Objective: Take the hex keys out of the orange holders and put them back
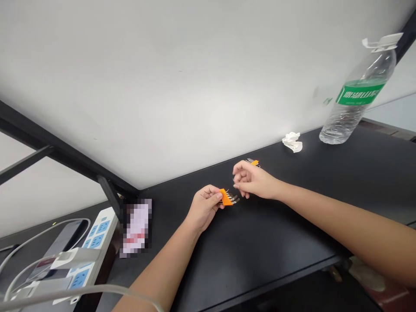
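Orange holders [226, 197], two: one pinched in left hand [208, 204], one beyond right hand [249, 180], curled, grip unclear.

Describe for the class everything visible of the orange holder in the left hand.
The orange holder is small and looks like plastic, with several slim, silvery, metal-looking rods jutting out towards the right hand. It is tilted over the black table, pinched by the left hand, whose thumb and fingers hide part of it. The right hand is near but not touching the orange body.
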The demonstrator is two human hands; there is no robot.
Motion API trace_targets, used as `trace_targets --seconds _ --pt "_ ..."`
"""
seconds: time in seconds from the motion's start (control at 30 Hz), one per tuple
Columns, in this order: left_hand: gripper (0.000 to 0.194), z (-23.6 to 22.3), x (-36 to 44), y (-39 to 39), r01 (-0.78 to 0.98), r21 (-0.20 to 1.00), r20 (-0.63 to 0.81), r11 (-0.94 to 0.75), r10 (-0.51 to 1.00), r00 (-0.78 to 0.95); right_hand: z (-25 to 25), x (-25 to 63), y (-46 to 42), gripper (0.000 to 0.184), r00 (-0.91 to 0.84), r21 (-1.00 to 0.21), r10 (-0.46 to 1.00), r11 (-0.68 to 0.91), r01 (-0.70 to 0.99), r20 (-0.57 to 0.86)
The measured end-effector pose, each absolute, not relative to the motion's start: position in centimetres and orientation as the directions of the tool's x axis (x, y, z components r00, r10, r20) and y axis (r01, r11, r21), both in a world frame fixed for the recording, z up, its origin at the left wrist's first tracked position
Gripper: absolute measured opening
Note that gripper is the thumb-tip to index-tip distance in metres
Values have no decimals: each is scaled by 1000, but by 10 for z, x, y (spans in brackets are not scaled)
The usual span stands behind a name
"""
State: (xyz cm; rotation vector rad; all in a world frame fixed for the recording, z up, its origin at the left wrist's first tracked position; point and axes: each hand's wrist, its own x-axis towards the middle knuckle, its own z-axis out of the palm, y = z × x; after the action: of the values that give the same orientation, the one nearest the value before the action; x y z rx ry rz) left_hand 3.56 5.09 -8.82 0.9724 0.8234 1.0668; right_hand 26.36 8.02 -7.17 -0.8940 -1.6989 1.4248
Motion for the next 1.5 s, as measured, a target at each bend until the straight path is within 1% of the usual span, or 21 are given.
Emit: trace_targets --seconds 0.03,0.07,0.1,0.17,0.23,0.33,0.47,0.73,0.9,1.0,1.13,1.27,1.4,1.5 --pt "31 -88 36 51 -328 927 -85 182 954 289 -71 261 78 32 -474 -991 871 122 -54 133" --pt "31 -88 36 51 -333 924 -87 187 952 295 -70 258 75 31 -459 -986 873 124 -115 164" --pt "31 -88 36 50 -337 921 -90 194 949 302 -68 256 72 27 -441 -980 877 142 -140 190" --pt "31 -87 37 50 -347 916 -90 201 946 311 -65 254 68 15 -403 -969 881 215 -121 246" --pt "31 -86 38 50 -353 914 -87 200 946 311 -61 255 64 11 -380 -943 866 326 -63 324" --pt "32 -85 38 50 -352 916 -83 193 949 303 -57 258 62 15 -382 -881 816 473 7 435" --pt "33 -86 39 51 -352 915 -87 196 950 301 -57 259 60 17 -354 -844 787 536 -15 506" --pt "33 -85 40 50 -360 913 -80 189 952 296 -62 259 61 17 -403 -855 772 517 -53 492" --pt "34 -84 41 49 -351 915 -93 199 951 296 -60 260 60 17 -396 -835 767 551 3 505" --pt "35 -84 41 49 -335 917 -110 216 945 307 -63 260 62 17 -400 -824 755 567 1 519" --pt "36 -83 40 49 -342 912 -118 228 943 312 -68 262 66 19 -426 -762 694 648 17 581" --pt "34 -83 39 48 -359 900 -126 249 935 332 -70 261 67 23 -526 -708 606 706 11 597" --pt "33 -84 40 48 -345 892 -152 292 912 381 -71 259 65 23 -562 -747 605 663 -37 564" --pt "32 -84 40 48 -362 890 -137 277 920 368 -73 258 65 22 -565 -824 656 560 -79 500"
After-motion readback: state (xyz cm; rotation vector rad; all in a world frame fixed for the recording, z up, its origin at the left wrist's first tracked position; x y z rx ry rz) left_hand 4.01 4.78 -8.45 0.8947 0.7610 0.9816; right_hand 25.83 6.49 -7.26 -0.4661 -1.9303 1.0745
